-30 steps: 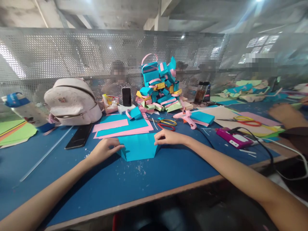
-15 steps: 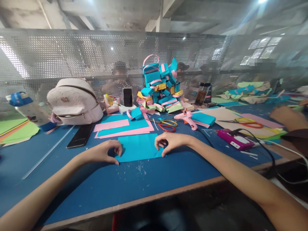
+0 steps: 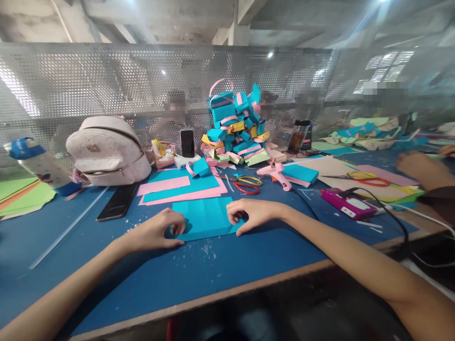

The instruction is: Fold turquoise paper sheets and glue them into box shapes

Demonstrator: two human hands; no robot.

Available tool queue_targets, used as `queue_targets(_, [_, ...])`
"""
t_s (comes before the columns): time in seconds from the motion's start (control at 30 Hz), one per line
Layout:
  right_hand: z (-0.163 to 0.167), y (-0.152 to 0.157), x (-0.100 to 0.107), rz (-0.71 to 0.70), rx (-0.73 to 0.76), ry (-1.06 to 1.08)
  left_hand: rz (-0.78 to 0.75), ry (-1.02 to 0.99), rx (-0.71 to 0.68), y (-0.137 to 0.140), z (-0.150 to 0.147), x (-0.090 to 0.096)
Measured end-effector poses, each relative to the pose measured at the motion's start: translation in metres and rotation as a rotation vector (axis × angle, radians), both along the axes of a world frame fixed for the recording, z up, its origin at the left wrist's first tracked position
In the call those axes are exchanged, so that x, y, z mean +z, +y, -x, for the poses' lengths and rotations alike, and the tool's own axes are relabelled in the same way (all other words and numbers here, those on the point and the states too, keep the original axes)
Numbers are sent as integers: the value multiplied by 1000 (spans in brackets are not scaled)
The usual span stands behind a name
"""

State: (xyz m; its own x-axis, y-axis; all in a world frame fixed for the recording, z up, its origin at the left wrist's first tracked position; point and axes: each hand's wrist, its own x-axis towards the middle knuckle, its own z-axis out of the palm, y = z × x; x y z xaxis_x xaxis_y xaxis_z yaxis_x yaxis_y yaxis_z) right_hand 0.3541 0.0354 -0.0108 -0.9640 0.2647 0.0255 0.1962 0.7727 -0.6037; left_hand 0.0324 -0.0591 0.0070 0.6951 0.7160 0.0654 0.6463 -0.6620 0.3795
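Observation:
A creased sheet of blue paper lies on the table in front of me. At its left end my left hand has curled fingers over the sheet and the thumb at the near edge, gripping it. My right hand bends its fingers over the right end, with its thumb at the near right corner. The undersides of both grips are partly hidden. Beyond the sheet lie larger blue and pink papers, scissors with red and yellow handles, and a pink glue gun.
Behind stands a pile of folded paper boxes. A white backpack, a bottle and a dark phone are on the left. Right are a purple power strip with cables, more scissors and another person's hand.
My left hand has shifted a little to the right over the sheet's end. Creases across the blue paper show more clearly. My right hand has barely moved.

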Motion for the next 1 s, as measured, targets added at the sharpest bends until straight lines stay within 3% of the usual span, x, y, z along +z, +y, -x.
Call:
queue_targets(0.13, [0, 0, 0, -2, 49, 79, -23, -37, -17, -1, -3, 2])
queue_targets(0.23, [0, -2, 4, 6, 6, 187, -43, -127, 18, 0, -2, 5])
queue_targets(0.4, [3, -7, 13, 101, -217, 383, -277, -451, 270, 0, -3, 8])
queue_targets(0.53, [8, -7, 12, 95, -432, 602, -435, -620, 431, -5, -10, 13])
queue_targets(0.7, [11, -6, 18, 142, -517, 736, -324, -657, 554, -4, -21, 32])
queue_targets(0.87, [11, -4, 44, 51, -623, 697, -271, -736, 607, 8, -27, 51])
queue_targets(1.0, [14, 4, 49, -47, -668, 625, -218, -818, 606, 20, -28, 50])
